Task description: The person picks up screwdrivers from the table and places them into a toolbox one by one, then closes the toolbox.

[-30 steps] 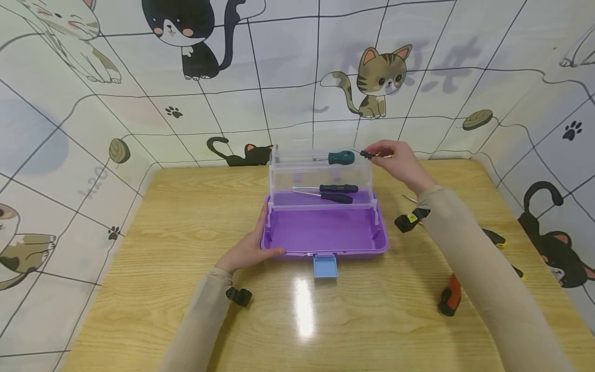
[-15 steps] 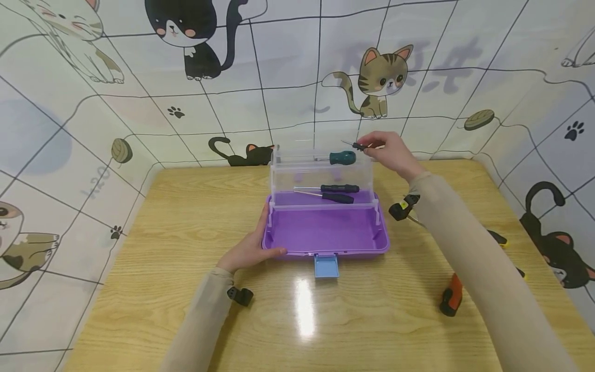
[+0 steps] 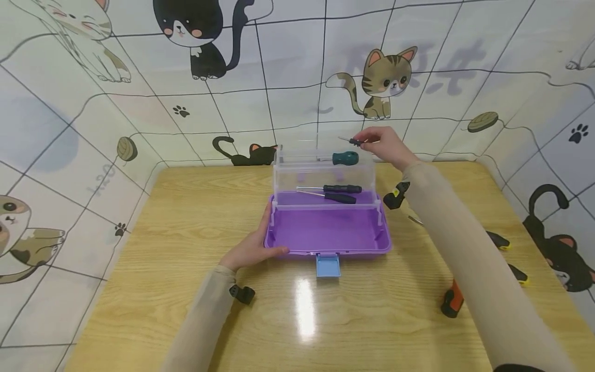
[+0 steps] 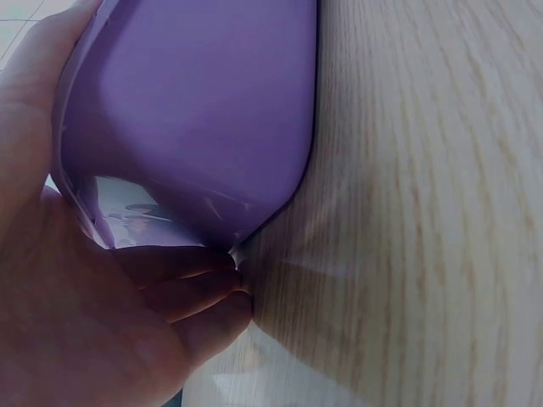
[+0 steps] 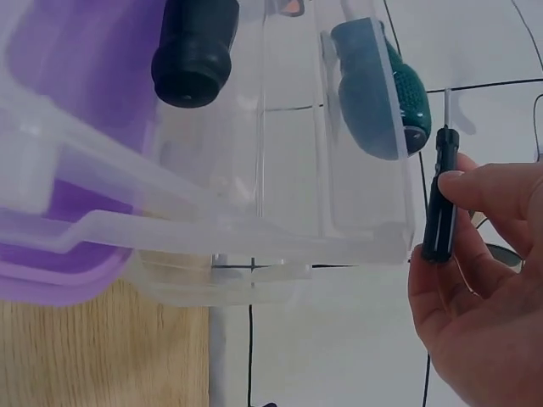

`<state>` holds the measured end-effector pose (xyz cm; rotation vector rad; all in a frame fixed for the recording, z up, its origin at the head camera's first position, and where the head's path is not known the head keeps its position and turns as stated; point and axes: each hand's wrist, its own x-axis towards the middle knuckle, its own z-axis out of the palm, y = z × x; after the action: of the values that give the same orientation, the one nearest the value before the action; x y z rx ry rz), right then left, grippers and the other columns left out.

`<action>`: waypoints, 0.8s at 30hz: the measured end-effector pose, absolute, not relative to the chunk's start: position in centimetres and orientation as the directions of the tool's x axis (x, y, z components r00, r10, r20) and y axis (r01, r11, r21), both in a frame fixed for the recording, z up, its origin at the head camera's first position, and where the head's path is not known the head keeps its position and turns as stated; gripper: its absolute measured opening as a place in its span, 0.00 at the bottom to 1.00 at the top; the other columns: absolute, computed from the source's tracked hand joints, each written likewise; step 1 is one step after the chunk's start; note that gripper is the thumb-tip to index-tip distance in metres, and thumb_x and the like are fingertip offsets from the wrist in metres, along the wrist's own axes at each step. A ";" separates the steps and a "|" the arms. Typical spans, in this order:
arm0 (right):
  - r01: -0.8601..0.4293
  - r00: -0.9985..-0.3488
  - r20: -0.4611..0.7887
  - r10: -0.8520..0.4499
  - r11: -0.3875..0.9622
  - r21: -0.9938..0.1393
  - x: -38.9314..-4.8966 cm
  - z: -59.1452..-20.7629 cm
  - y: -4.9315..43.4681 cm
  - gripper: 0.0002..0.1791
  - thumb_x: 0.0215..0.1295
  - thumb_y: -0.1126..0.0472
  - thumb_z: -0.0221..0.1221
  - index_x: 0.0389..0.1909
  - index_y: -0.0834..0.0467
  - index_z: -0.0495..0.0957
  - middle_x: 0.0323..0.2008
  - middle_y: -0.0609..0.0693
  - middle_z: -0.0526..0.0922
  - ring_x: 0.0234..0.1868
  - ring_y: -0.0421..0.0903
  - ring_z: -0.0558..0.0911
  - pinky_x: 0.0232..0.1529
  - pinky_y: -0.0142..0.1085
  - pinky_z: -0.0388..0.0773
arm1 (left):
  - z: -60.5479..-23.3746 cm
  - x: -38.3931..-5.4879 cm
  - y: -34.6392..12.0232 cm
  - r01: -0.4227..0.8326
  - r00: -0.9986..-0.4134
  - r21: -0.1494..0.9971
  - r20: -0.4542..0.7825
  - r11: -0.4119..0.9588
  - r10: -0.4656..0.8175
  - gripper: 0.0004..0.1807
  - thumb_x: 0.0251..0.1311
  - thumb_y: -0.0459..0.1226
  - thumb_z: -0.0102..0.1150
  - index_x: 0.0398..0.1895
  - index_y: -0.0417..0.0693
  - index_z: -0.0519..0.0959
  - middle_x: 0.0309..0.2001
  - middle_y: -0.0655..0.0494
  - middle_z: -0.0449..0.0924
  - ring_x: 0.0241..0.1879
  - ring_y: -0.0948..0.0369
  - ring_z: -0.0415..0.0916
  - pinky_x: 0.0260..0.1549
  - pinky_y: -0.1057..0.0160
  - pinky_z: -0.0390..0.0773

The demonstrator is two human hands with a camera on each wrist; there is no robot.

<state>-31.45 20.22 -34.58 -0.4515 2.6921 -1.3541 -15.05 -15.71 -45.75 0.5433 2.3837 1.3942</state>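
Observation:
A purple toolbox [image 3: 350, 253] stands with its clear trays raised and its blue latch [image 3: 328, 266] hanging down at the front. My left hand [image 3: 251, 250] holds the box's left end, thumb over the front rim and fingers against the end wall [image 4: 195, 102]. At the upper right, my right hand [image 3: 385, 145] pinches a small black screwdriver [image 5: 439, 203] between thumb and fingers, its thin shaft pointing left. It is beside the upper tray [image 3: 302, 155], where a green-handled screwdriver [image 3: 345, 158] lies. Two black-handled screwdrivers [image 3: 342, 189] lie in the lower tray.
Right of the box, partly under my right forearm, are an orange and black handled tool [image 3: 452, 300], black and yellow handle ends [image 3: 498, 240] and a thin metal rod [image 3: 415, 220]. A cat-print wall covering [image 3: 288, 62] rises behind the wooden table [image 3: 209, 206].
My right hand has moved up and slightly left with the small screwdriver, from the upper tray's right end to just above it. The left hand stays on the box.

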 end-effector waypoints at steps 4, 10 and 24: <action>-0.227 -0.951 0.045 -0.307 0.589 -0.775 -32.3 -34.5 19.8 0.16 0.69 0.70 0.52 0.55 0.67 0.76 0.52 0.63 0.77 0.51 0.55 0.74 0.50 0.44 0.70 | -46.1 -15.3 -15.7 0.158 -0.873 0.878 -0.090 0.453 0.479 0.67 0.53 0.48 0.71 0.74 0.71 0.21 0.76 0.58 0.24 0.72 0.46 0.45 0.66 0.45 0.53; -0.227 -0.947 0.009 -0.322 0.647 -0.728 -33.2 -34.1 19.0 0.15 0.68 0.69 0.52 0.54 0.66 0.77 0.50 0.63 0.78 0.49 0.56 0.75 0.49 0.46 0.70 | -45.9 -15.2 -15.7 0.149 -0.873 0.876 -0.101 0.458 0.477 0.67 0.53 0.48 0.71 0.74 0.71 0.21 0.76 0.57 0.25 0.71 0.45 0.47 0.65 0.45 0.55; -0.291 -0.919 -0.005 -0.394 0.688 -0.665 -33.8 -34.2 17.9 0.14 0.65 0.75 0.51 0.49 0.70 0.79 0.49 0.66 0.79 0.51 0.60 0.76 0.55 0.51 0.70 | -45.9 -15.2 -15.8 0.156 -0.873 0.878 -0.092 0.453 0.480 0.67 0.53 0.47 0.71 0.74 0.72 0.21 0.76 0.55 0.28 0.70 0.46 0.50 0.65 0.47 0.55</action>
<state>-33.78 17.90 -34.24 -0.5608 2.7491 -1.0445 -15.15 -15.76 -45.91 0.5414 2.3804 1.3875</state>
